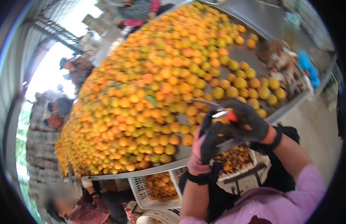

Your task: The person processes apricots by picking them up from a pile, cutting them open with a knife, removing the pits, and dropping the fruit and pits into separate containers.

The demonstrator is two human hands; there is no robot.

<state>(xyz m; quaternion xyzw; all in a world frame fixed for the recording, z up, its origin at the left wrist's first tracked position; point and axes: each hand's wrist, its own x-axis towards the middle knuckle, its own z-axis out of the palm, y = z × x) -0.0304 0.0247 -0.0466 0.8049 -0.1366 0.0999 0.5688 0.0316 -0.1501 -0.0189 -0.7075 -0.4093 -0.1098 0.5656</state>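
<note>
My right hand (249, 121), in a dark glove, is closed round a cutting tool (219, 114) with a thin curved metal blade and a red-orange part near the grip. The blade points left, over the fruit. Just below it is my left hand (208, 143), in a pink and black glove, with its fingers curled together close to the tool. Whatever lies between those fingers is hidden. Both hands are above the near edge of a metal table (251, 56), beside a large heap of orange-yellow apricots (150, 89).
Under the table edge, a white crate (137, 190) and a second container (251, 166) hold cut fruit pieces. Brown scraps (279, 61), a blue object (309, 69) and a clear jar (291, 26) are on the table's right. A co-worker (87, 205) sits at lower left; others are beyond.
</note>
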